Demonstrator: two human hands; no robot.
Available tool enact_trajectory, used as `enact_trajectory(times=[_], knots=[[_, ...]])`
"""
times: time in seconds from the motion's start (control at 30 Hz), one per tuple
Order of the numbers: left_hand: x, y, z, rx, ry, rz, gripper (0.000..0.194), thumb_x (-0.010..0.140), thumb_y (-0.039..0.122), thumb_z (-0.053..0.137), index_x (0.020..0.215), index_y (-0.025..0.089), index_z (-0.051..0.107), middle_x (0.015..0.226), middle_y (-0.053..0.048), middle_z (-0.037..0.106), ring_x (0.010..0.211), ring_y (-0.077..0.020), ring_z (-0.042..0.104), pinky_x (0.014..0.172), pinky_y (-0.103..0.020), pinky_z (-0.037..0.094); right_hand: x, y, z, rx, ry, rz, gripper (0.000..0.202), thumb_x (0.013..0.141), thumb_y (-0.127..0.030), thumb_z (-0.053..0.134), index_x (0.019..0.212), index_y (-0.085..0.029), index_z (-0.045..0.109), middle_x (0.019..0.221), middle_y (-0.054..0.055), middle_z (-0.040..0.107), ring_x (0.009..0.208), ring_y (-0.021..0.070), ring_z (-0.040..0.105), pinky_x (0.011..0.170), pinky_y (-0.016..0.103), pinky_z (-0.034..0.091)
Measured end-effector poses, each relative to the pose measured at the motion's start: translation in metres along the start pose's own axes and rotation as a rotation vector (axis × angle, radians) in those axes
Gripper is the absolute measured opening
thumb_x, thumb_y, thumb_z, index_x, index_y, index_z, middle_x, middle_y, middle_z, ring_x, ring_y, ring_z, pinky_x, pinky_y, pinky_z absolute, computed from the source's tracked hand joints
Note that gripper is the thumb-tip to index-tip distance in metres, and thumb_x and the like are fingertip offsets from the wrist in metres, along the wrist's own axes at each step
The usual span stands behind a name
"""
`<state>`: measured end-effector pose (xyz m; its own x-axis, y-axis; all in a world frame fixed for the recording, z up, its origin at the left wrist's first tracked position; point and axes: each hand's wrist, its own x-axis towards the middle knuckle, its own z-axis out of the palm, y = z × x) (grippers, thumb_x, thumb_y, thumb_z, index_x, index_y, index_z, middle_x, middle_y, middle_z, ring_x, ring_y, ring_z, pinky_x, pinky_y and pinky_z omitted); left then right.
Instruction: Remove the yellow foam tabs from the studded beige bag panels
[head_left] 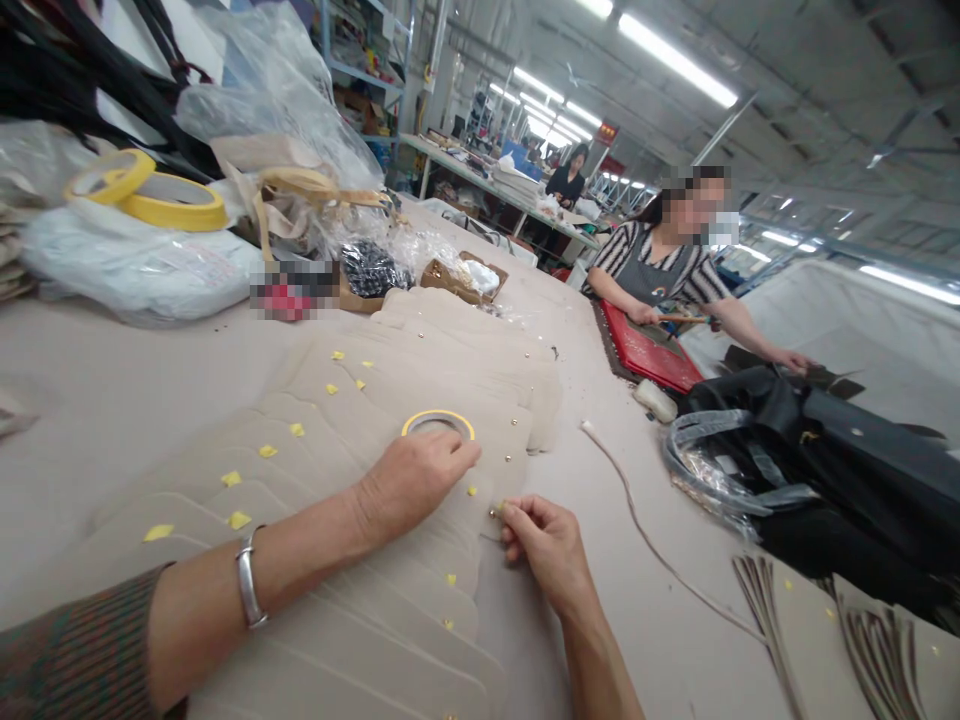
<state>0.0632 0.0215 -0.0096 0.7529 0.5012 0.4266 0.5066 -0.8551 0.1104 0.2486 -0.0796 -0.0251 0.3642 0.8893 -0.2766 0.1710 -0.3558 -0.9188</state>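
Observation:
Overlapping beige sheet panels [360, 600] spread over the table before me, dotted with small yellow tape pieces [268, 451] and round metal studs [508, 459]. My left hand [412, 480] rests on the panels, its fingers closed on a roll of yellow tape [439, 413]; the roll's lower part is hidden by the hand. At the right edge of one panel, the thumb and forefinger of my right hand [546, 550] are pinched together beside a metal stud. They appear to grip that panel's edge, and a tiny yellowish bit shows at the fingertips.
Two yellow tape rolls [176, 200] lie on a plastic-wrapped bundle [142, 262] at left. Small open boxes [465, 275] stand behind the panels. To the right are a thin cord [637, 515], black bags [847, 450] and strip bundles [877, 640]. A co-worker [660, 260] works beside a red board [649, 345].

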Motion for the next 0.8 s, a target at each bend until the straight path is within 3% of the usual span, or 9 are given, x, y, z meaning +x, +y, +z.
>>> enact_trajectory(times=[0.13, 0.27, 0.47, 0.57, 0.63, 0.73, 0.8], knots=[[0.003, -0.009, 0.011, 0.055, -0.139, -0.018, 0.013, 0.09, 0.007, 0.047, 0.085, 0.017, 0.055, 0.082, -0.006, 0.06, 0.076, -0.0217, 0.053, 0.063, -0.032, 0.039, -0.003, 0.006, 0.002, -0.118, -0.011, -0.011, 0.031, 0.076, -0.043, 0.064, 0.075, -0.012, 0.067, 0.054, -0.002, 0.057, 0.039, 0.0072, 0.049, 0.04, 0.017, 0.039], [0.003, -0.01, 0.013, 0.033, -0.149, -0.025, 0.014, 0.091, 0.008, 0.046, 0.084, 0.016, 0.055, 0.084, -0.008, 0.059, 0.078, -0.0234, 0.051, 0.065, -0.035, 0.04, -0.004, 0.002, 0.007, -0.22, 0.003, -0.043, 0.028, 0.078, -0.041, 0.06, 0.071, -0.014, 0.066, 0.051, -0.003, 0.055, 0.041, 0.0091, 0.048, 0.039, 0.019, 0.04], [0.002, -0.012, 0.017, 0.007, -0.135, -0.034, 0.016, 0.09, 0.007, 0.045, 0.084, 0.016, 0.057, 0.082, -0.008, 0.057, 0.077, -0.023, 0.049, 0.066, -0.035, 0.038, -0.003, -0.002, 0.011, -0.446, 0.045, -0.224, 0.023, 0.079, -0.031, 0.056, 0.065, -0.018, 0.067, 0.049, -0.002, 0.058, 0.041, 0.0106, 0.049, 0.04, 0.019, 0.038], [0.002, -0.014, 0.018, 0.018, -0.149, -0.03, 0.013, 0.089, 0.008, 0.047, 0.086, 0.016, 0.057, 0.083, -0.008, 0.057, 0.078, -0.0235, 0.05, 0.068, -0.035, 0.038, -0.003, 0.002, 0.009, -0.47, 0.071, -0.225, 0.017, 0.08, -0.031, 0.059, 0.087, -0.019, 0.069, 0.047, -0.005, 0.056, 0.041, 0.012, 0.051, 0.042, 0.02, 0.039], [0.003, -0.014, 0.017, 0.01, -0.154, -0.024, 0.012, 0.089, 0.01, 0.048, 0.088, 0.016, 0.057, 0.084, -0.008, 0.058, 0.08, -0.0239, 0.05, 0.069, -0.035, 0.039, -0.005, 0.007, 0.005, -0.425, 0.093, -0.176, 0.027, 0.08, -0.033, 0.061, 0.102, -0.018, 0.064, 0.046, -0.007, 0.054, 0.04, 0.0131, 0.052, 0.041, 0.02, 0.039], [0.004, -0.015, 0.016, -0.005, -0.169, -0.011, 0.011, 0.091, 0.014, 0.047, 0.089, 0.016, 0.057, 0.086, -0.009, 0.059, 0.081, -0.0242, 0.051, 0.073, -0.037, 0.04, -0.011, 0.012, 0.0, -0.337, 0.06, -0.111, 0.024, 0.083, -0.039, 0.058, 0.091, -0.017, 0.065, 0.051, -0.004, 0.058, 0.043, 0.0136, 0.054, 0.041, 0.021, 0.041], [0.004, -0.014, 0.014, -0.023, -0.177, -0.011, 0.012, 0.092, 0.016, 0.045, 0.09, 0.016, 0.057, 0.086, -0.008, 0.059, 0.082, -0.0242, 0.051, 0.074, -0.037, 0.04, -0.016, 0.012, 0.001, -0.374, 0.05, -0.184, 0.023, 0.085, -0.037, 0.056, 0.081, -0.018, 0.068, 0.061, 0.001, 0.065, 0.053, 0.015, 0.06, 0.051, 0.024, 0.047]])
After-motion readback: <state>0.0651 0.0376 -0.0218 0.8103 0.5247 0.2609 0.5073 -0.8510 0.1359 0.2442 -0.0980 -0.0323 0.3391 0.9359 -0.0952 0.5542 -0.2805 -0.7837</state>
